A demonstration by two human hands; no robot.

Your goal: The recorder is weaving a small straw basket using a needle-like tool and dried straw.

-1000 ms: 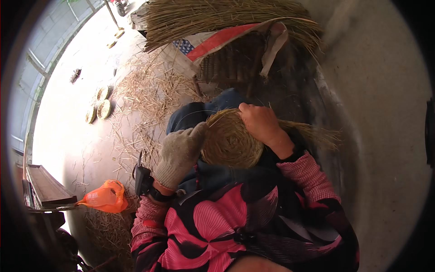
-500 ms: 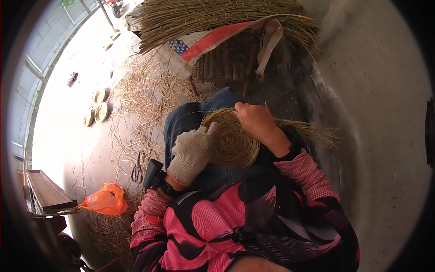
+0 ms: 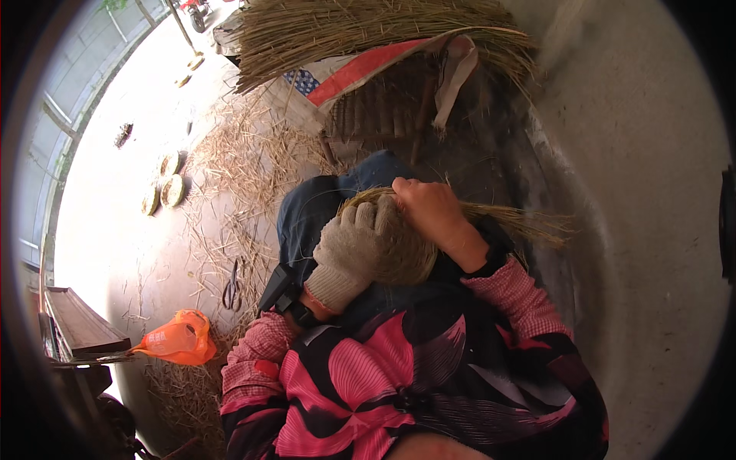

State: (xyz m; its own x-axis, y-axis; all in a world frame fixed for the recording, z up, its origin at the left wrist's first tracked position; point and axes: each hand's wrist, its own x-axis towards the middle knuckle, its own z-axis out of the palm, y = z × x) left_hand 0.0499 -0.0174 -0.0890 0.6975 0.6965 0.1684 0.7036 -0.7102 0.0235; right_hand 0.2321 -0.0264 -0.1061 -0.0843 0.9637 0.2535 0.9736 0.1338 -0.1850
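Note:
A round coiled straw piece (image 3: 412,259) with a spiral pattern rests on my lap, over my dark blue trousers. Across its middle and left side lies my left hand (image 3: 362,241) in a knitted grey-white glove, its fingers bent over the far rim and hiding most of the coil. My bare right hand (image 3: 431,208) is closed at the far right rim, thumb and fingers pinching straw beside the gloved fingertips. From under the right hand a bundle of loose straw ends (image 3: 529,222) sticks out to the right.
Ahead stands a wooden chair (image 3: 376,115) with a striped sack and a big heap of long straw (image 3: 383,38). Scissors (image 3: 231,285), straw scraps (image 3: 222,184) and several round straw pieces (image 3: 172,190) lie on the left floor. An orange plastic bag (image 3: 180,337) hangs lower left.
My gloved left hand has moved right and over the coil, from its left edge up to the far rim beside the right hand. The right hand has shifted only slightly.

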